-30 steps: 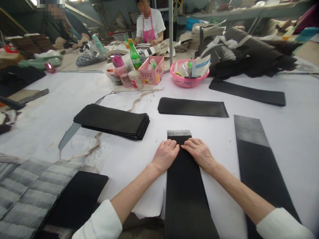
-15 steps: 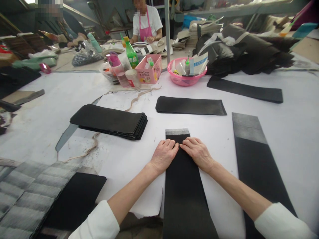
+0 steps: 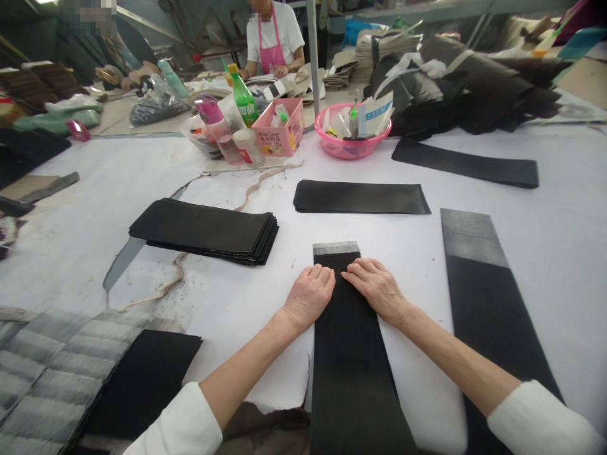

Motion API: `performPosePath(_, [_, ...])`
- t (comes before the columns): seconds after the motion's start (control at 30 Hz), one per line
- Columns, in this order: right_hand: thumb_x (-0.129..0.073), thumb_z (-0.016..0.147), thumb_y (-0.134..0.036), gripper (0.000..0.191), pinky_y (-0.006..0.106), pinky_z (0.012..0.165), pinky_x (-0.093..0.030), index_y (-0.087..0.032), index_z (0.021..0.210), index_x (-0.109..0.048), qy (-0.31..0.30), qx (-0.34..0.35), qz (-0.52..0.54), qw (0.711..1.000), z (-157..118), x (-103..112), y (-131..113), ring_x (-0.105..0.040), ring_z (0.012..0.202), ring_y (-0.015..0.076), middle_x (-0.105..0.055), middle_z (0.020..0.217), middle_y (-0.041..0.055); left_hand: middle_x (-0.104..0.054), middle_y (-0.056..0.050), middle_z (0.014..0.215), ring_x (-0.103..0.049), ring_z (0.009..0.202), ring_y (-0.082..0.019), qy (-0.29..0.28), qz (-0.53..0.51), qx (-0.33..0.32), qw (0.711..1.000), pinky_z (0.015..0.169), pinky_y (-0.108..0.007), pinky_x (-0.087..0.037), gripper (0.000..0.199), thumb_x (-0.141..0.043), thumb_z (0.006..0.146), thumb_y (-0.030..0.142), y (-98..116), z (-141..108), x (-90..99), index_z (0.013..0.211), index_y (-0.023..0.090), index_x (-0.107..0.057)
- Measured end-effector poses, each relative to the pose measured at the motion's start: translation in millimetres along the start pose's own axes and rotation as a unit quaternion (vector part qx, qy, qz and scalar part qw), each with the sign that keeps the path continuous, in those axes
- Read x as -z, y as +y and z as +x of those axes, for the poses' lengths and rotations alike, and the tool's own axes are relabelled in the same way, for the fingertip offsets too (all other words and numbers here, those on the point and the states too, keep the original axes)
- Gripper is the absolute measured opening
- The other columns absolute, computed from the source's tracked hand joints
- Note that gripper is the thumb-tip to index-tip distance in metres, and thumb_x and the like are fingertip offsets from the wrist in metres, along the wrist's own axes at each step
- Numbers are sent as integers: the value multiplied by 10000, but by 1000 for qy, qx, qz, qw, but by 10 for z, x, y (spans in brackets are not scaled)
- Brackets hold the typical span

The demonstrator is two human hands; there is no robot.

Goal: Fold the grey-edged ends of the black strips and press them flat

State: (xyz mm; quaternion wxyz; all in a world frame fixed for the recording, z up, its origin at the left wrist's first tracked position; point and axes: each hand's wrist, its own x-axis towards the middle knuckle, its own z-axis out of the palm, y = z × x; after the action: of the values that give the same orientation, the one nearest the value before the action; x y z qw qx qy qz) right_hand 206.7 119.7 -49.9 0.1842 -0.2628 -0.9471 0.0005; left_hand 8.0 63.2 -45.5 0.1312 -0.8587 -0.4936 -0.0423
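Note:
A long black strip [image 3: 351, 366] of sheet material, perhaps leather or fabric, runs away from me on the white-covered table [image 3: 256, 316], its far end showing a grey band. On its left edge, my left hand [image 3: 310, 292] is closed, thumb and fingers pinched at the strip near the far end. My right hand [image 3: 378, 291] pinches from the right side, its fingertips a small gap from the left ones. A thin line shows between the fingertips; I cannot tell whether it is an edge or a thread. The fingers hide what lies beneath them.
Black strip stacks lie left [image 3: 203, 230] and ahead [image 3: 360, 197]. Another black strip [image 3: 488, 303] with a grey end lies right. Grey-banded sheets [image 3: 61, 373] are at lower left. A pink basin [image 3: 351, 146], pink box [image 3: 279, 136] and bottles stand farther back. A person in a pink apron [image 3: 271, 50] works beyond.
My fingertips have drawn slightly apart, the left hand shifting a little leftward, and a thin line now shows between them. The strip stays in place; the view has shifted slightly.

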Motion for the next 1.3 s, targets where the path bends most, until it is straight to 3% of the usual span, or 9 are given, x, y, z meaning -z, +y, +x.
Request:
performPosePath(0.53, [-450,987,-137,198,383,917,-424,-157,973,-646,8,11,-33,999,-5,-14,-46,-518,1023,224,-625,962,80,-571,-133,1094,-531,1061,-248,14,-20,14,1000,958,-364,-464,223,-491,909,66,-2,-87,-59,1122,64,-559])
performPosePath(0.93, [-465,975,-120,194,383,912,-443,-148,996,-656,5,18,-14,1000,-49,39,18,-529,1036,226,-639,1004,87,-568,-101,953,-548,973,-236,20,-8,31,999,884,-378,-499,204,-442,933,76,13,-103,-61,1094,97,-567])
performPosePath(1.3, [-462,975,-117,198,386,915,-437,-159,982,-656,5,17,-21,1000,-75,21,10,-520,1035,226,-632,1007,83,-597,-146,1056,-555,1084,-251,18,-13,9,1000,961,-382,-489,265,-452,918,40,-13,-185,-49,1168,53,-537])
